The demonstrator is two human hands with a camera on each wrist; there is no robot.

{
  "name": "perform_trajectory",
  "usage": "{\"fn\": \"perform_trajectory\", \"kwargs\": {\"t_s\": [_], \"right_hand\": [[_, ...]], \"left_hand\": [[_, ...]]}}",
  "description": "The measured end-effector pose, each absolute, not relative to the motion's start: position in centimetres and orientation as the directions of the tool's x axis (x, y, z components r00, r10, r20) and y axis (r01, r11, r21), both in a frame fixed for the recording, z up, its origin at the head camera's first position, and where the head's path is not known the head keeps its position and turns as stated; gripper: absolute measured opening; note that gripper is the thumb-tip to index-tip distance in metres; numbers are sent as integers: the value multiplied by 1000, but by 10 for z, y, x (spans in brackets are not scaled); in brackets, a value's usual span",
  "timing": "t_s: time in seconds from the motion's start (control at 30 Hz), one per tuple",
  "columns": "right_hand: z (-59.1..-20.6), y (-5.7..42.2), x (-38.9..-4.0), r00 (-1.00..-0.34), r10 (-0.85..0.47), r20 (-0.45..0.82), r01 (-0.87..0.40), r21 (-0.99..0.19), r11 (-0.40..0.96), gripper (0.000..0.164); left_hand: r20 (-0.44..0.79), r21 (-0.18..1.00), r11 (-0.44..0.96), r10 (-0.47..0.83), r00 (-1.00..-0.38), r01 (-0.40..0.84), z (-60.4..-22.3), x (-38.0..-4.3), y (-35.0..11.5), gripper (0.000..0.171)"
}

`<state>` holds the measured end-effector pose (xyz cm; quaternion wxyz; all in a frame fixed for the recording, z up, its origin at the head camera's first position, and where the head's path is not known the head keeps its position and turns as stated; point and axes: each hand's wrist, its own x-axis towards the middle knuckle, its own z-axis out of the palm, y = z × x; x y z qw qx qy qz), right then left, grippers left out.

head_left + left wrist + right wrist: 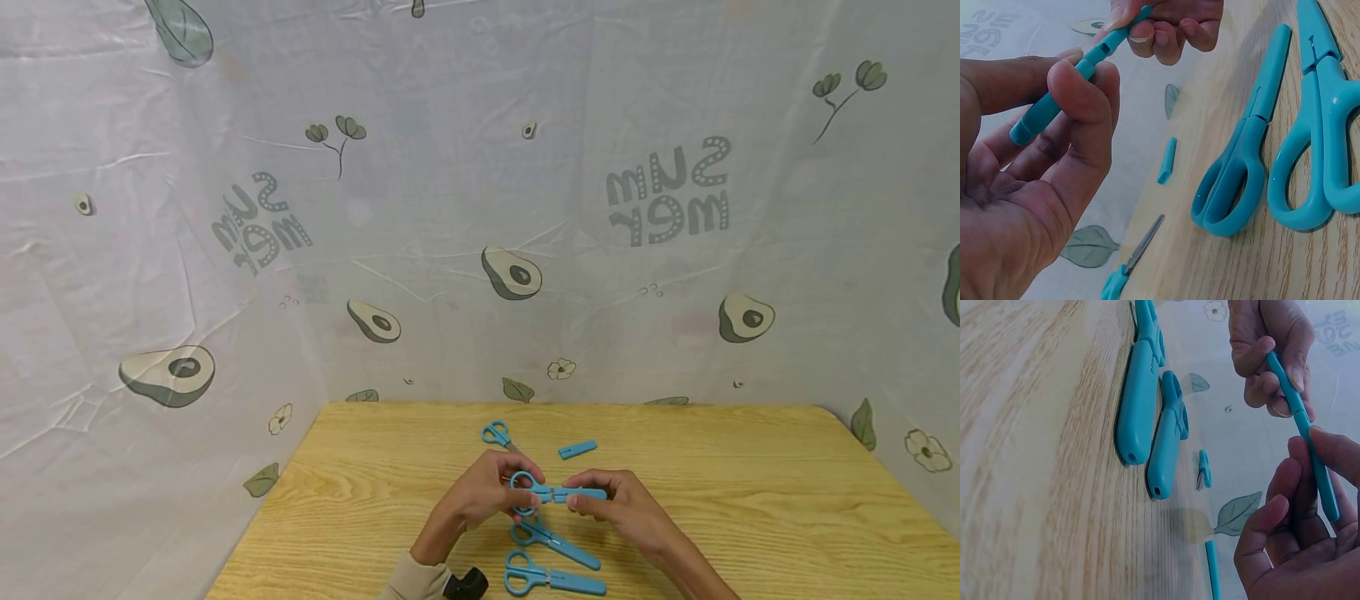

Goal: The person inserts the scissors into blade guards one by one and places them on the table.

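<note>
My left hand [486,490] pinches the light-blue handles of a pair of scissors [542,493] above the table. Between thumb and fingers, my right hand [624,504] grips the blue blade cover [591,493] at the blade end. Cover and handles lie in one line, with only a narrow gap in the head view; the blades are hidden. In the left wrist view the scissors' handle [1038,119] appears edge-on. Beyond the left hand lie uncovered scissors [496,432] with bare metal blades, and a loose blue cover [577,450] lies to their right.
Nearer me, two covered pairs of blue scissors, one [573,551] angled and one [576,582] nearly sideways, lie on the wooden table [360,500]. Behind the table hangs a pale curtain [442,208] printed with avocados. A black device [467,583] sits at the left wrist.
</note>
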<state>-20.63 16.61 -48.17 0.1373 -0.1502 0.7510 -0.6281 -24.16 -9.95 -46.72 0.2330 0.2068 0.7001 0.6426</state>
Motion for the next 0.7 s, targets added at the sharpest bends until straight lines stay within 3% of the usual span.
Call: {"fn": "perform_trajectory", "kwargs": {"t_s": [0.7], "right_hand": [[-479, 161, -205, -916, -400, -33, -57, -975, 213, 38]], "left_hand": [[-83, 995, 99, 615, -784, -28, -468, -243, -100, 19]]}}
